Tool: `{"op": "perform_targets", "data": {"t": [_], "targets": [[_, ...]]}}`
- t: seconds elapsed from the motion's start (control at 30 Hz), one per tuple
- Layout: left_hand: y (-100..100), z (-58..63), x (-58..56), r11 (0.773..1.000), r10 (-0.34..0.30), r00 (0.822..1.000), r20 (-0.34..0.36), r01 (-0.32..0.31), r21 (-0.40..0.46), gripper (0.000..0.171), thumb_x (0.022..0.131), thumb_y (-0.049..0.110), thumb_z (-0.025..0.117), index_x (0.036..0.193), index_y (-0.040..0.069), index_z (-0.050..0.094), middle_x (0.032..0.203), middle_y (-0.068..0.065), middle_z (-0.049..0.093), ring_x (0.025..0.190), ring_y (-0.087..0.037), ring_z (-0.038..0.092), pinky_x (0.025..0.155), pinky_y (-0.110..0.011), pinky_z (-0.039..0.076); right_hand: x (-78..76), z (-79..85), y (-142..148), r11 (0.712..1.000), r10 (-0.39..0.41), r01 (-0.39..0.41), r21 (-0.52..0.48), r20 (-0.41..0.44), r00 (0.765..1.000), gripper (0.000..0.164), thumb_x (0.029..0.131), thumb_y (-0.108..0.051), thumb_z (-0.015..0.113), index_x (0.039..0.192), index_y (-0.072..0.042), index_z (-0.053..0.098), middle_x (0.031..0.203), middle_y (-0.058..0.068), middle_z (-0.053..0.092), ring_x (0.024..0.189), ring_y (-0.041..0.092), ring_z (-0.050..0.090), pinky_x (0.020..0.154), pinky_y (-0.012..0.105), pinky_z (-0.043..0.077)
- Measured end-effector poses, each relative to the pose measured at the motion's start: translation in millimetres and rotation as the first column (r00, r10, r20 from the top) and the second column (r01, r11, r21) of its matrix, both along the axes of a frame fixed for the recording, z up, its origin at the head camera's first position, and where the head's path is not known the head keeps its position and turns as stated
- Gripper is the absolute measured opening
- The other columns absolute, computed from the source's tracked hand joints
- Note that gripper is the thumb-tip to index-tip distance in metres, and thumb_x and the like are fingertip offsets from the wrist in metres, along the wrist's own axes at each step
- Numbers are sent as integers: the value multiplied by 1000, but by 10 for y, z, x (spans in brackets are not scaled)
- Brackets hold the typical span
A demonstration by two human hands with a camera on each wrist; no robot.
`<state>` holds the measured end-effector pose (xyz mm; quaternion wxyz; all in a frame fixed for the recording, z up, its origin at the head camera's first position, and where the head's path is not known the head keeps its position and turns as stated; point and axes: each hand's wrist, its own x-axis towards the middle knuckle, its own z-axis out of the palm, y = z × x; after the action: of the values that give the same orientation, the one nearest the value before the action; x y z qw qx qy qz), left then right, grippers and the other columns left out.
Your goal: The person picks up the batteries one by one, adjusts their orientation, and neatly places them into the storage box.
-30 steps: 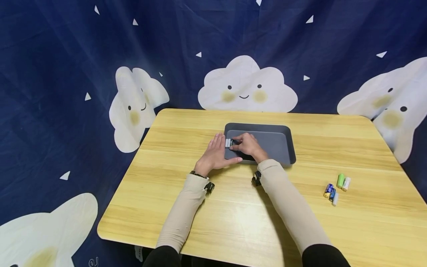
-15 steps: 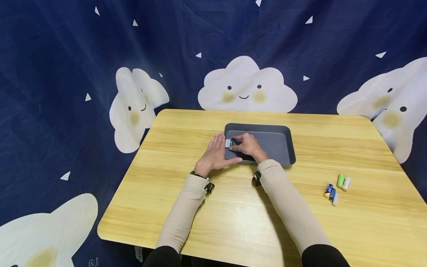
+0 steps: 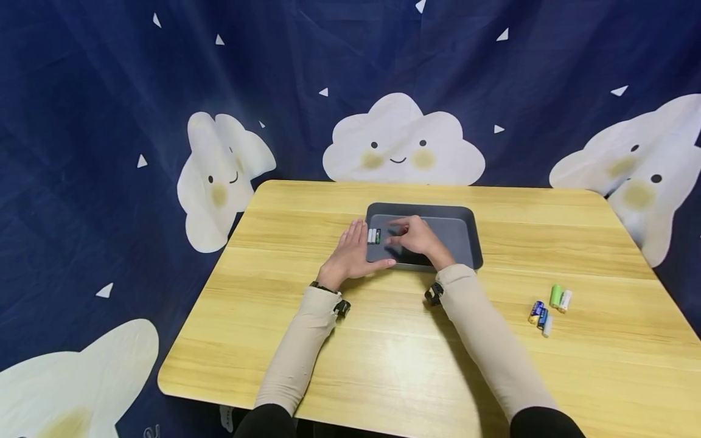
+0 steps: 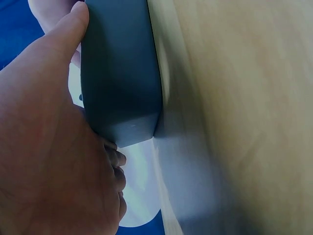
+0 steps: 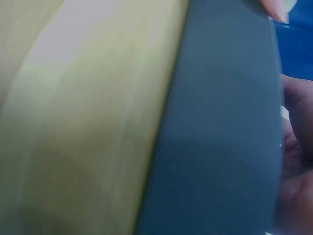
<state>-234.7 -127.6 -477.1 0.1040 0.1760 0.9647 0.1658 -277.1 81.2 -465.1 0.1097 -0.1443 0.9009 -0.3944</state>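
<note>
A dark grey rectangular tray point(image 3: 438, 239) stands on the wooden table. At its left end, three AA-type batteries point(image 3: 374, 236) lie side by side, two white and one dark with green. My left hand point(image 3: 349, 252) rests along the tray's left side, fingers straight and thumb stretched along the front rim. In the left wrist view, the thumb lies on the top edge of the tray wall point(image 4: 121, 73). Over the tray, just right of the batteries, is my right hand point(image 3: 417, 237), thumb and fingertips apart with nothing between them. The tray wall hides much of it in the right wrist view.
On the table's right side lie several more batteries: a green one point(image 3: 556, 295) beside a white one point(image 3: 566, 301), and a blue-and-gold one point(image 3: 536, 312) by a blue one point(image 3: 543, 319) and a small white one point(image 3: 547, 326). A blue cloud-print curtain point(image 3: 296, 73) hangs behind the table.
My right hand has let go of the dark battery beside the two white ones and moved slightly right, its fingers spreading. The left hand has stayed at the tray's corner.
</note>
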Motion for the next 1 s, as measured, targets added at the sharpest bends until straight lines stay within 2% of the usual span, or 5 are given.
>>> {"op": "perform_targets", "data": {"t": [0.17,0.37,0.63,0.83,1.0], "targets": [[-5,-15,-3,1000,9,1000,-3,-9,-6,124,88,82,52,165,-2,1,176,-18,-1,165,-30,-2,135,-47,7,87,146,157,999,-32,31,-31,-28,999,49,94,-21,76,138,-2,65,85,10,66,71,19,55,62,29,44],[-6,-21,-10,1000,11,1000,10,-11,-15,126,87,85,50,165,0,-1,176,-17,-4,165,-28,-5,135,-47,6,220,335,402,996,-77,70,-63,-108,991,43,95,-23,75,132,-1,70,97,14,71,84,24,62,72,31,50],[-14,-28,-12,1000,4,1000,8,-4,-19,126,87,85,49,165,0,-1,176,-16,-5,164,-28,-6,135,-45,5,418,468,782,988,-131,117,-99,-144,981,40,96,-25,75,130,-3,70,97,14,69,84,21,62,71,24,51],[-20,-22,-5,1000,-1,1000,4,2,-17,126,88,84,50,165,-1,0,176,-17,-5,164,-29,-5,135,-45,5,548,536,1072,984,-165,151,-91,-170,972,43,97,-28,73,129,0,69,93,13,67,80,14,59,68,20,48],[-9,-18,-8,1000,-6,1000,13,6,1,125,88,82,52,165,-1,0,176,-17,-5,164,-30,-5,135,-46,5,667,580,1301,976,-212,195,-96,-219,952,40,96,-29,75,124,0,72,85,2,68,80,3,60,67,15,48]]}}
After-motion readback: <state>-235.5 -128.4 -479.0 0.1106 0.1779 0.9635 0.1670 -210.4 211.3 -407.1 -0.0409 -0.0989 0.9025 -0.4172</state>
